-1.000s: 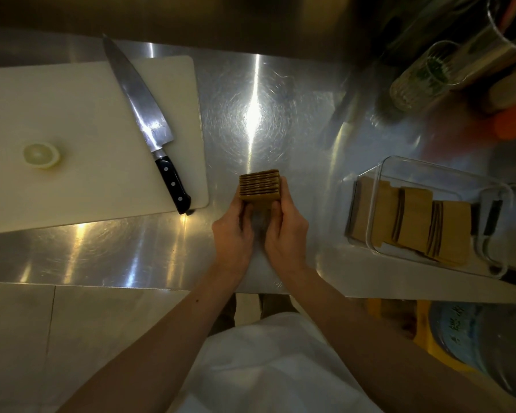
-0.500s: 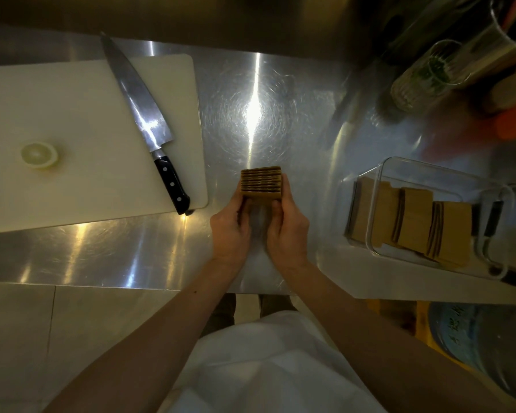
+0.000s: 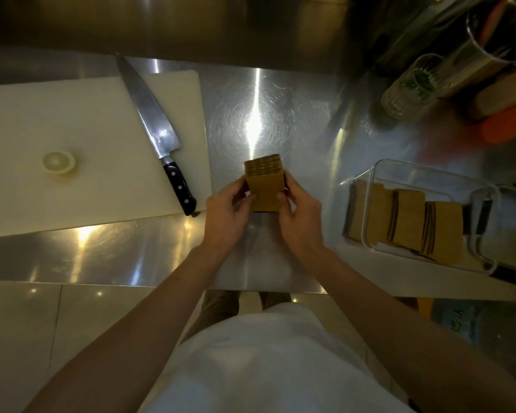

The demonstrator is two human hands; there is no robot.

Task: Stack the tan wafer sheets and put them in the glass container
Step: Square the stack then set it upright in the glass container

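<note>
Left hand (image 3: 225,211) and right hand (image 3: 300,216) closed on either side of the wafer stack (image 3: 265,181), now tipped back, flat tan face up where a second ago only the layered edge showed. Squared, probably ready to carry. Glass container (image 3: 429,177) off right, part-filled.

Counter (image 3: 280,257): brushed steel, glossy, fine swirl scratches, strong glare streaks. Board (image 3: 57,174) left of counter centre: matt off-white plastic, smooth. Knife (image 3: 155,129) on board: polished metal blade, glossy black handle with pale rivets. Wafers (image 3: 265,186) at counter centre: matt tan faces, darker layered edges. Container (image 3: 414,213) right of wafers: clear, glossy, looks like glass. Tumbler (image 3: 411,84) behind container: clear, ribbed. Garment (image 3: 265,368) below counter edge: white matt cloth.
</note>
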